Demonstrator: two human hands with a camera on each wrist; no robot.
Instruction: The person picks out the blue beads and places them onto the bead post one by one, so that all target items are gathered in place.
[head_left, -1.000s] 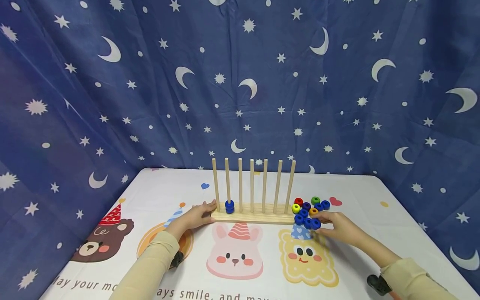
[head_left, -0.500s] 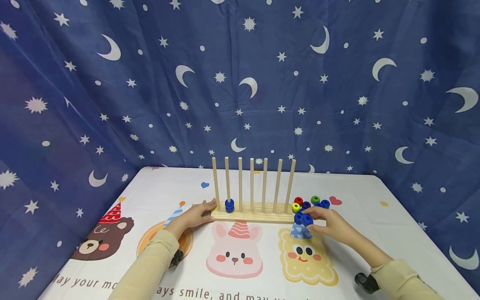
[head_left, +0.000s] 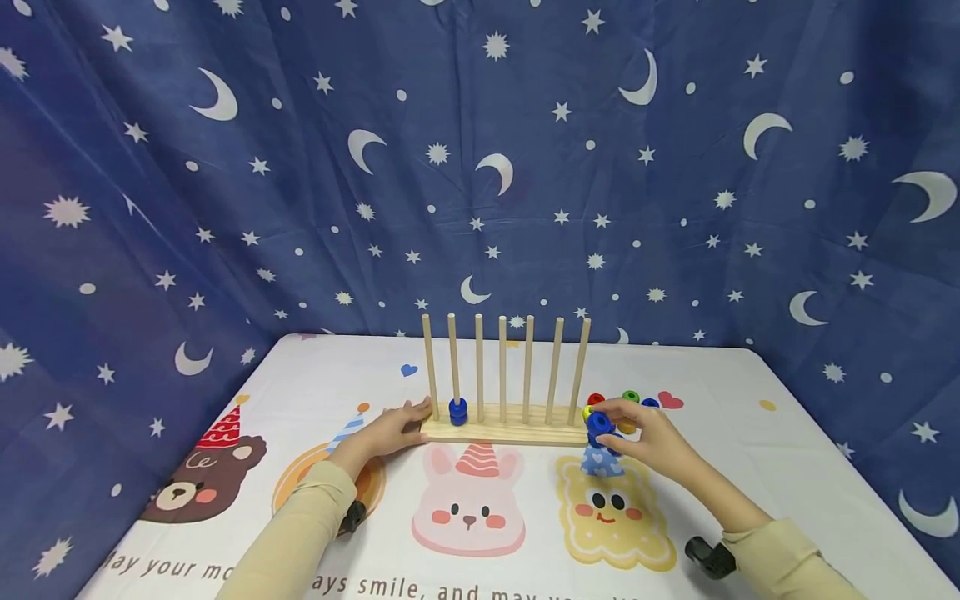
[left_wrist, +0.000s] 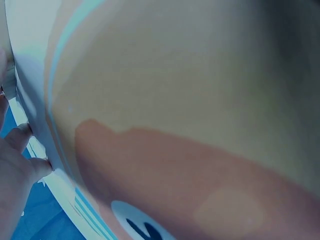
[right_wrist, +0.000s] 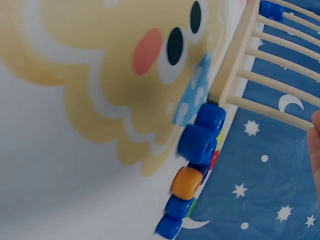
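A wooden stand (head_left: 495, 434) with a row of upright pegs lies across the table. Two blue beads (head_left: 458, 412) are stacked on its second peg from the left. My left hand (head_left: 392, 430) holds the stand's left end, thumb at the front and fingers behind. Beside the right end, my right hand (head_left: 654, 435) pinches a blue bead (head_left: 599, 423) between thumb and fingers. Below and behind it are loose beads, partly hidden by the hand: red (head_left: 596, 399), green (head_left: 631, 396), orange (head_left: 627, 428) and several blue. In the right wrist view, only part of that hand (right_wrist: 315, 150) shows.
A white printed cloth (head_left: 720, 400) with cartoon figures covers the table. Behind it and along both sides hangs a dark blue curtain (head_left: 420, 192) with moons and stars. Black wrist devices (head_left: 708, 557) sit at the cuffs.
My right hand has moved left and slightly away from me, carrying a blue bead from the pile's near right side toward the stand's right end. The left hand stays on the stand.
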